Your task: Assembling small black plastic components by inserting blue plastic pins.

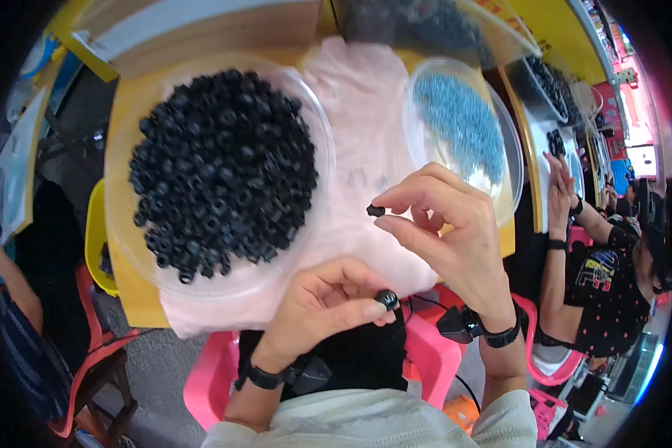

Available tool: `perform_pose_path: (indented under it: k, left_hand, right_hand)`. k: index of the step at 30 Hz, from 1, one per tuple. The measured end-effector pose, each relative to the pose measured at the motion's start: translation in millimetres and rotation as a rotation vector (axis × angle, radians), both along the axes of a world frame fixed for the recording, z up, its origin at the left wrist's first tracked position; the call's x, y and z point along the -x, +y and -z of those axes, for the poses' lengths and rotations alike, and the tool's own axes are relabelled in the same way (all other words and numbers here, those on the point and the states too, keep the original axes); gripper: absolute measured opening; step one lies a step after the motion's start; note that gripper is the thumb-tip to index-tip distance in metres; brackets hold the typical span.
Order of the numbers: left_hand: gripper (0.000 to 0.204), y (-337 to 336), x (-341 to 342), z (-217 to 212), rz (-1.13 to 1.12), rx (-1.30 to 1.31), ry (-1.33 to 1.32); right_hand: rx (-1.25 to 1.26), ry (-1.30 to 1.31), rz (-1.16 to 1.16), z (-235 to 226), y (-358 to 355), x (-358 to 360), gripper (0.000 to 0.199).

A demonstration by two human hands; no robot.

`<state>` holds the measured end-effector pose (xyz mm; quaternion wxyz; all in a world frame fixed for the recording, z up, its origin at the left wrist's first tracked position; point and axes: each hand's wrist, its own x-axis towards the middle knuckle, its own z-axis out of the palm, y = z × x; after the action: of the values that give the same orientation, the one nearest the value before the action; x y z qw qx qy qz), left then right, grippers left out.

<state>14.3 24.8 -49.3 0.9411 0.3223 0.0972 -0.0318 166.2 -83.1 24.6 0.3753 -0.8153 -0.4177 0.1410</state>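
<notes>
My left hand [328, 302] is closed, pinching a glossy, rounded black piece [386, 299] between thumb and fingers above the near edge of the pink cloth. Higher up and to the right, my right hand [444, 216] grips a small dark piece [376, 211] between thumb and forefinger; its exact kind is too small to make out. The two pieces are apart. To the left, a wide clear round tray [325, 153] holds a heap of small black ring-like parts [224, 172]. Beyond my right hand stands a clear tray [442, 157] of thin bluish pins or rods [463, 119].
Pink cloth [358, 97] covers the middle of the yellow table [138, 302], with a few tiny bits on it. A clear bin of dark parts [425, 30] stands at the back. On the right a co-worker [601, 291] sits at another table; a yellow bin [97, 243] is at left.
</notes>
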Motion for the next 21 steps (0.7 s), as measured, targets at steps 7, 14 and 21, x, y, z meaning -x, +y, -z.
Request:
perform_pose_path:
  k: [7, 14, 21]
  left_hand:
    - [0.014, -6.9, -2.8, -2.8, -0.194, -0.074, -0.051]
    - [0.016, -5.7, -7.1, 10.5, -0.195, 0.033, -0.157]
    - [0.015, -7.6, -6.8, 7.4, -0.189, 0.001, -0.133]
  right_hand:
    - [-0.018, -0.057, 0.13, 37.6, -44.9, 25.2, 0.016]
    - [-0.041, 0.079, 0.153, 39.0, -60.0, 22.4, 0.017]
    - [-0.014, -0.044, 0.139, 39.8, -73.4, 14.2, 0.014]
